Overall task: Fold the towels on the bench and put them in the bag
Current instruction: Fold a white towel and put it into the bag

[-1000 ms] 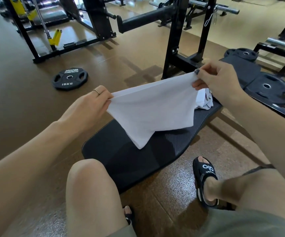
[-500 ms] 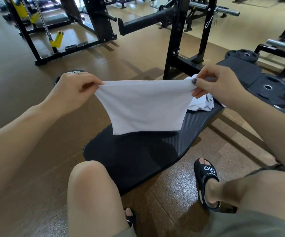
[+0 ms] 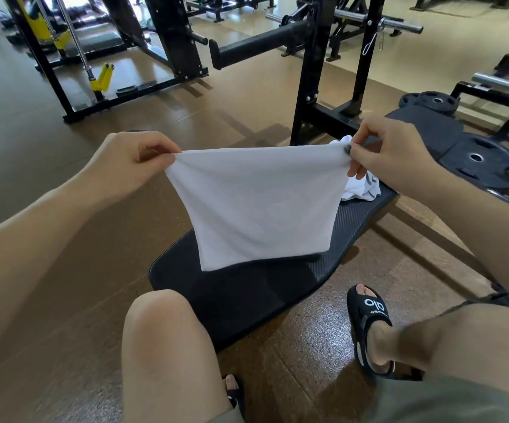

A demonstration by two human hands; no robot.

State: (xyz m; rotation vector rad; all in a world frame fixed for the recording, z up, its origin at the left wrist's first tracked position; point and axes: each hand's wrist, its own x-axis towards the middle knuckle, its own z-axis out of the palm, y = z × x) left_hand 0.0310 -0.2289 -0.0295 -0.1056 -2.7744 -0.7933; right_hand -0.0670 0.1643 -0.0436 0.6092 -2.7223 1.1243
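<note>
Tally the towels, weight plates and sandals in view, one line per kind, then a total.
White towels: 2, the held towel and the crumpled towel on the bench
Weight plates: 2, the near plate and the far plate
Sandals: 2, right and left
Total: 6

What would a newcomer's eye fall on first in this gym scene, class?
First, the white cloth towel stretched out at centre, its top corners pinched by the left hand and right hand, hanging above the black padded bench. Next, a crumpled white towel lying on the bench behind it, and the black round weight plate on the floor at right.
</note>
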